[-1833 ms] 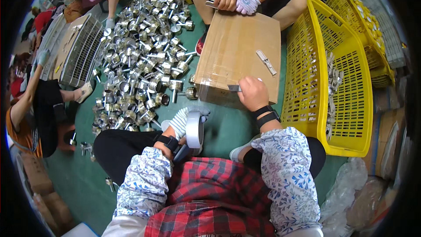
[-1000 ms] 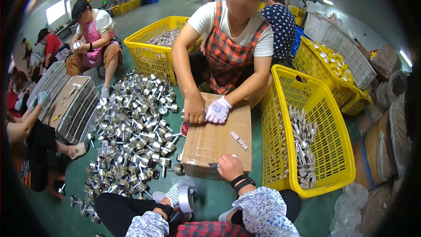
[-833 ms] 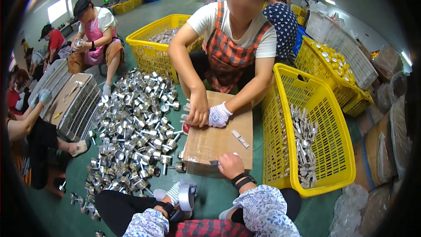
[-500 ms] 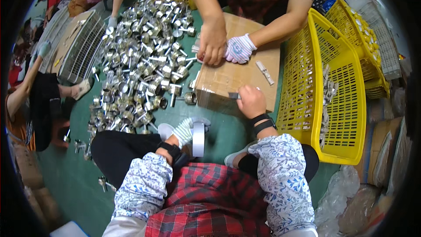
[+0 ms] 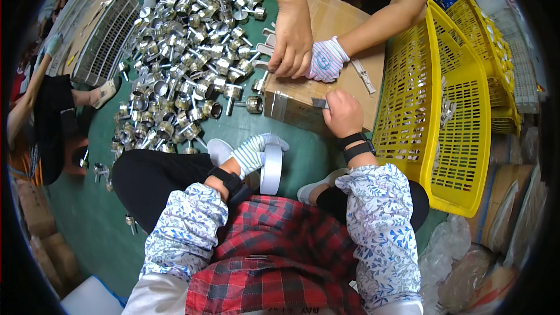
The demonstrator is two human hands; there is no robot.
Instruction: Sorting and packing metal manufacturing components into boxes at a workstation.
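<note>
Grey strip (image 5: 319, 103): flat, dark and blade-like, its end jutting leftward out of the fist, at the near upper edge of the carton; whether it touches the cardboard cannot be told.
Right hand (image 5: 344, 114): bare, fingers curled tight around the strip.
Left hand (image 5: 256, 151): in a striped glove, nearer the wearer than the right-hand grip and to its left, holding a tape roll (image 5: 270, 169).
Tape roll: pale and wide, its smooth outer band facing up.
Change: 1.8 seconds ago the co-worker's hands were at the carton's far end; now the bare hand (image 5: 291, 41) and gloved hand (image 5: 326, 59) are just beyond the strip, over flat metal pieces (image 5: 265, 48) poking past the left edge.
Carton (image 5: 331, 17): brown, clear tape shining on its near left corner, ahead of the right-hand grip.
Metal clasp (image 5: 363, 76): lying on the carton, just beyond the right fist.
Surroundings: heaped metal cups (image 5: 197, 70) left of the right-hand grip, a yellow basket (image 5: 452, 203) to its right.
</note>
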